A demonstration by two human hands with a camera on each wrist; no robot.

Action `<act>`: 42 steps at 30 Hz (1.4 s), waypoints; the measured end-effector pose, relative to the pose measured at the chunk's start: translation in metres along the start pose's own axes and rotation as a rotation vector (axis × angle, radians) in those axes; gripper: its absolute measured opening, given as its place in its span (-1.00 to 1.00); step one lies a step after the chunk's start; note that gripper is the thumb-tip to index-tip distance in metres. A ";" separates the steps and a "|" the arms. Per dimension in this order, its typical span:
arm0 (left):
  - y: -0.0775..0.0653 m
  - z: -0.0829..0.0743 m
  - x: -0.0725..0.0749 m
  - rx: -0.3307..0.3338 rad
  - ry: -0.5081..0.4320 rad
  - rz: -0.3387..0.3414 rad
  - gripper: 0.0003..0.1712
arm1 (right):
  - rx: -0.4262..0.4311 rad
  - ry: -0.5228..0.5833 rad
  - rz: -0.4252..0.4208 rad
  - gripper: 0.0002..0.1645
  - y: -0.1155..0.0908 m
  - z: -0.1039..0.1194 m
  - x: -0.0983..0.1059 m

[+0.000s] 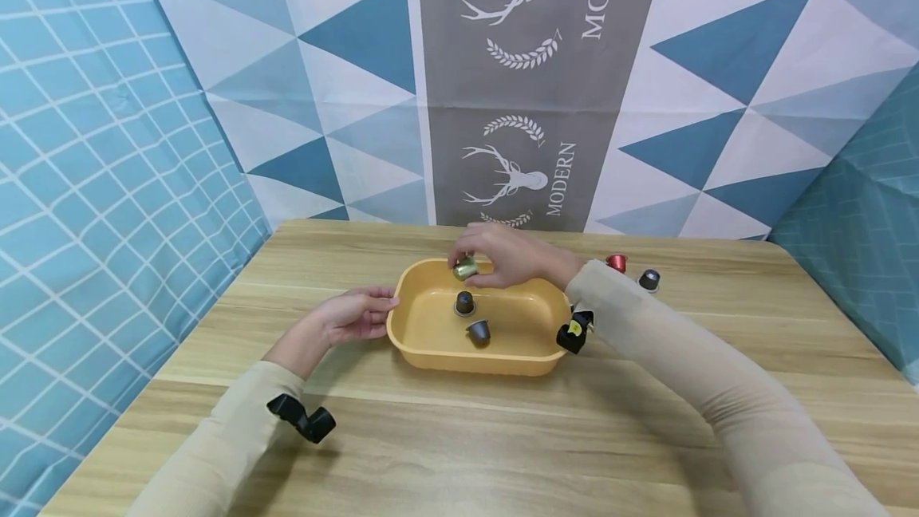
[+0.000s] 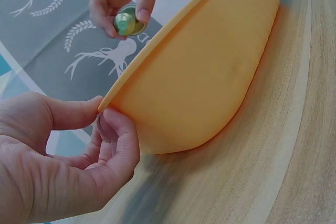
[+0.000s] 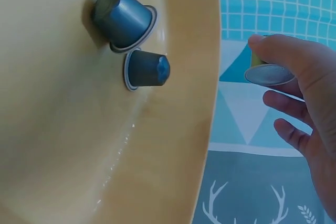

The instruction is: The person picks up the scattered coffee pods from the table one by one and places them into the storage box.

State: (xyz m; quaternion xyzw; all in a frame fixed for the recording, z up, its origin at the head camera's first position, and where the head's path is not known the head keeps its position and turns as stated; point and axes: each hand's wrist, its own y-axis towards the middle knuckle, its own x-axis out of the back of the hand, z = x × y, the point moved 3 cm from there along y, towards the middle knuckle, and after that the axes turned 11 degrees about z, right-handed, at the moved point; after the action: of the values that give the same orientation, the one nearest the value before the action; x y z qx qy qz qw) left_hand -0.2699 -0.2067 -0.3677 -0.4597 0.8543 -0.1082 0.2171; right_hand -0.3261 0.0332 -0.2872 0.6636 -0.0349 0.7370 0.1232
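A yellow plastic basin [image 1: 517, 364] stands on the table, with two dark coffee capsules [image 1: 464, 303] [image 3: 126, 19] lying inside it. My left hand [image 1: 355, 314] pinches the basin's left rim between thumb and fingers, plainly visible in the left wrist view [image 2: 100, 150]. Above the basin's far side, my right hand [image 1: 506, 255] holds a green coffee capsule [image 1: 465, 268] between thumb and fingertips. In the right wrist view the silvery lid of that green capsule [image 3: 269, 74] faces the camera, clear of the basin wall.
Right of the basin, beyond the right forearm, a red capsule [image 1: 616, 262] and a dark capsule [image 1: 649, 280] rest on the wooden table [image 1: 445, 445]. Patterned cloth [image 1: 359, 86] hangs behind the table, and blue checked cloth [image 1: 93, 182] along its left side.
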 end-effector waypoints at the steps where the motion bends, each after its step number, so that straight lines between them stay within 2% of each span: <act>1: 0.000 0.000 0.000 0.000 0.000 -0.001 -0.87 | 0.002 0.010 0.013 -0.70 0.001 -0.001 -0.001; 11: -0.002 -0.001 0.000 0.001 -0.009 -0.011 -0.82 | 0.028 0.017 0.107 -0.72 0.011 0.000 -0.013; 18: -0.002 -0.001 0.000 0.003 -0.015 -0.014 -0.85 | 0.059 0.002 0.197 -0.73 0.018 0.004 -0.020; 32: -0.002 0.000 -0.001 0.008 -0.008 -0.019 -0.75 | 0.073 -0.040 0.394 -0.76 0.035 0.010 -0.039; 38: -0.002 0.000 0.000 -0.003 -0.012 -0.022 -0.72 | 0.028 -0.075 0.483 -0.72 0.037 0.011 -0.044; 42: -0.003 0.001 0.000 -0.006 -0.007 -0.016 -0.70 | 0.014 -0.064 0.506 -0.69 0.037 0.013 -0.044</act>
State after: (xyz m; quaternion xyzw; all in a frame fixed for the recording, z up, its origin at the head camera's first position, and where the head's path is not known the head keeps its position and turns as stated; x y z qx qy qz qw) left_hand -0.2675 -0.2085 -0.3680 -0.4674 0.8502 -0.1057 0.2180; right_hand -0.3182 -0.0112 -0.3254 0.6575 -0.1986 0.7233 -0.0710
